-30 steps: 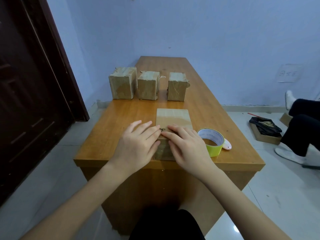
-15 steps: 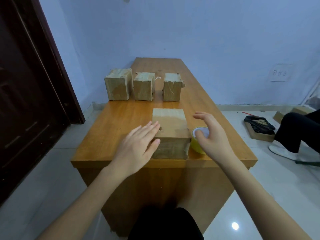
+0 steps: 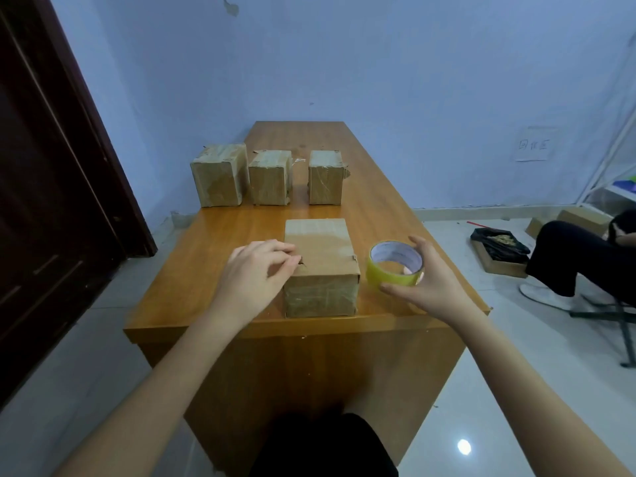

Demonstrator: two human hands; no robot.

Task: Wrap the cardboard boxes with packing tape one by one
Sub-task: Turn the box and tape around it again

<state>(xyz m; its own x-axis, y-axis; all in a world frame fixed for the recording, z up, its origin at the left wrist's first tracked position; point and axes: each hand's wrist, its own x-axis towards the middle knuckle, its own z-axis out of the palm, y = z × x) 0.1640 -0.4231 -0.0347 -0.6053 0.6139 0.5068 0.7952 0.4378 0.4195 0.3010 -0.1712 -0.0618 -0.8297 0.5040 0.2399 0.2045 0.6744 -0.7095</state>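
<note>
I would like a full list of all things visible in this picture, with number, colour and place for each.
near cardboard box: 1, brown, front of the table, between the hands
far cardboard boxes: 3, brown, in a row farther back on the table
tape roll: 1, yellow with a white core, right of the near box
table: 1, orange-brown wood, centre
door: 1, dark brown, left
wall: 1, pale blue, behind the table
paper note: 1, white, on the wall at right
seated person's legs: dark trousers, white shoe, far right
left hand: 1, rests on the near box's left edge
right hand: 1, holds the tape roll
</note>
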